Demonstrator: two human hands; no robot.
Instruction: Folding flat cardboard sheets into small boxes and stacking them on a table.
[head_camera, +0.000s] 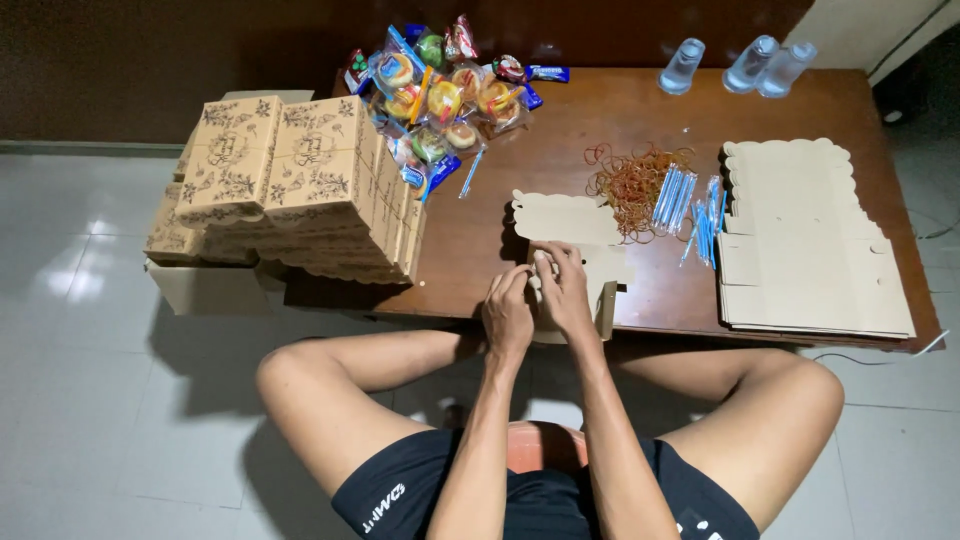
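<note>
Left hand and right hand side by side at the near table edge, fingers curled and pinching a flat cardboard box blank, the right thumb and forefinger closed on a flap, the left gripping the panel just beside it. Blank lying partly on the brown table, scalloped end pointing away, near end hanging over the edge by the knees. Best folded, probably, with one hand pressing the panel flat on the wood while the other bends the flap cleanly along its crease, thumbs kept on the score line to avoid tearing. Just beyond, a tangle of rubber bands, then clear-wrapped blue straws touching it. Right, a neat stack of unfolded blanks. Left, finished tan boxes printed with dark floral patterns, piled on an open carton. Far edge, a heap of bright snack packets in clear wrappers, and three sealed water cups.
</note>
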